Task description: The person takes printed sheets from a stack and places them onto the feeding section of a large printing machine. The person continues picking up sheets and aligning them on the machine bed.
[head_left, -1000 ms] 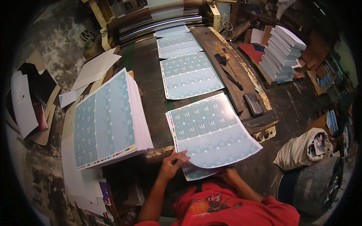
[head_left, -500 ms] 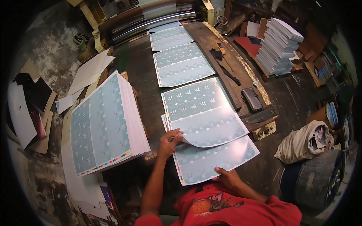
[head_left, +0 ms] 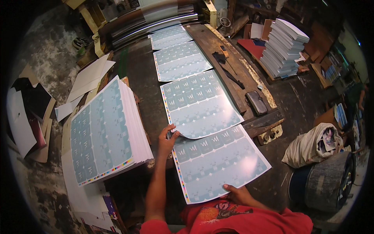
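Note:
Two blue-green printed sheets are in my hands. My left hand point(head_left: 167, 139) pinches the near left corner of the farther printed sheet point(head_left: 202, 109), lifting that edge into a curl. Under it lies the far edge of the nearer printed sheet point(head_left: 220, 163). My right hand point(head_left: 237, 194) grips the nearer sheet by its near edge, thumb on top and fingers hidden beneath. Beyond these, more printed sheets point(head_left: 183, 62) run in a line along the dark table point(head_left: 144, 97) up to metal rollers point(head_left: 156, 27). A thick stack of the same printed sheets point(head_left: 101, 132) stands left of my left hand.
On the table's right side lie a dark wallet point(head_left: 256, 103), a black strap point(head_left: 232, 78) and an orange-and-black device point(head_left: 223, 50). A tall paper pile point(head_left: 282, 48) rises at the far right. Nearer are a white sack point(head_left: 311, 146) and a large drum point(head_left: 329, 183).
The line of sheets has shifted away toward the rollers, and my left hand has gone with it. More of the nearer sheet now shows, with less overlap. My right hand keeps its hold.

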